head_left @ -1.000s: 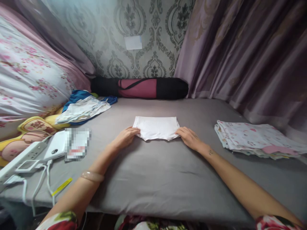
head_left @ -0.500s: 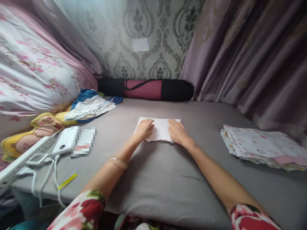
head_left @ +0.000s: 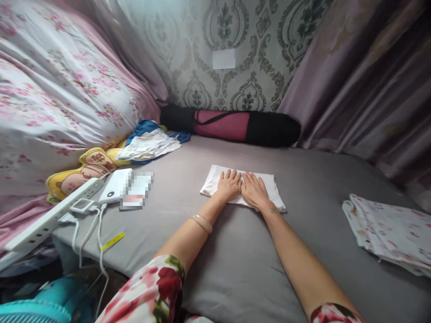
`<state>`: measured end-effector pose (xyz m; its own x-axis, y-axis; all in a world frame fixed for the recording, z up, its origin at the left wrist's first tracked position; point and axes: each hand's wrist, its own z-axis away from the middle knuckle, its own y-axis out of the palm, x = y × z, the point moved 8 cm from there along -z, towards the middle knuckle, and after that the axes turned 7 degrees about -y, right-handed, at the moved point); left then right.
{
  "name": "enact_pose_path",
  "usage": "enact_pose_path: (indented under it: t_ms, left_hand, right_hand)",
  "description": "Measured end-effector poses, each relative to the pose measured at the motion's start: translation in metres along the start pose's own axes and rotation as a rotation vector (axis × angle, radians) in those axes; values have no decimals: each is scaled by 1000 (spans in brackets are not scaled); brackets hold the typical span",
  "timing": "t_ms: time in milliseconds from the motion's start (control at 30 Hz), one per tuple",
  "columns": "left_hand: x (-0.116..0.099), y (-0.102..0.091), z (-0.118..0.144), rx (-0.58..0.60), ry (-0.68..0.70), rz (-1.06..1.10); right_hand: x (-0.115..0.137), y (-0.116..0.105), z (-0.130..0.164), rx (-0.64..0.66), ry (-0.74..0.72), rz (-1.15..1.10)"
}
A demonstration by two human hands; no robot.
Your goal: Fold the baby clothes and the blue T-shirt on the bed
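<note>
Both your hands lie flat w/ fingers spread, left hand point(head_left: 229, 185) & right hand point(head_left: 253, 190) touching side by side atop the folded white cloth point(head_left: 272, 190), gripping nothing.

Both hands lie side by side on the folded cloth point(head_left: 243, 190) (mid-bed), folded stack point(head_left: 390, 233) right, power strip point(head_left: 50, 217) left.

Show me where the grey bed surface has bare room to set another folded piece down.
Bare grey sheet lies between the white folded cloth under both hands and the floral folded stack at right, also behind the cloth up to the black-and-pink roll bag. The left edge is crowded: power strip, chargers, cables, a heap of clothes.
</note>
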<state>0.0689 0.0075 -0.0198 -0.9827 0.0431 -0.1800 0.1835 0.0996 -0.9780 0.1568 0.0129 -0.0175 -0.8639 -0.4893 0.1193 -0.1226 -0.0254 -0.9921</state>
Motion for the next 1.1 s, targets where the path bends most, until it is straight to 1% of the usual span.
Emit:
enact_pose_path:
  t_ms: [100, 167, 233, 300, 367, 467, 600, 733, 800, 867, 900, 933, 1000, 1100]
  left_hand:
    - [-1, -3, 1, -20, 1, -10]
    - [0, -9, 2, -59, 9, -11]
    - [6, -17, 3, -115, -13, -14]
    - [14, -22, 3, -132, -52, -16]
    - [20, -20, 2, -87, -74, -13]
    - [24, -13, 0, -18, -84, -3]
    - [23, -12, -1, -22, -92, 12]
    - [25, -17, 2, -3, -83, 18]
    - [31, -25, 4, -62, -104, 1]
    - [43, -34, 6, -146, -177, -18]
    - [51, -36, 7, -161, -227, -20]
    - [58, -34, 7, -146, -275, -14]
    - [68, -26, 6, -63, -338, 5]
    - [73, -19, 4, -4, -352, 12]
  right_hand:
    - [0, 0, -1, 19, 4, 10]
    - [-2, -2, 0, 24, 1, 4]
    - [-9, -7, 2, -2, 17, 11]
    - [-20, -12, 6, -39, 52, 30]
    - [-30, -13, 9, -42, 79, 36]
    - [-38, -7, 9, -8, 92, 32]
    - [-38, -4, 8, -6, 100, 45]
    - [-39, -6, 8, -4, 92, 28]
    - [-44, -11, 9, -46, 107, 37]
    - [-52, -16, 12, -90, 154, 56]
    - [-57, -16, 14, -94, 183, 56]
    - [-61, -15, 15, -81, 206, 45]
    - [-67, -10, 17, -37, 236, 6]
    - [-69, -7, 17, -17, 237, -39]
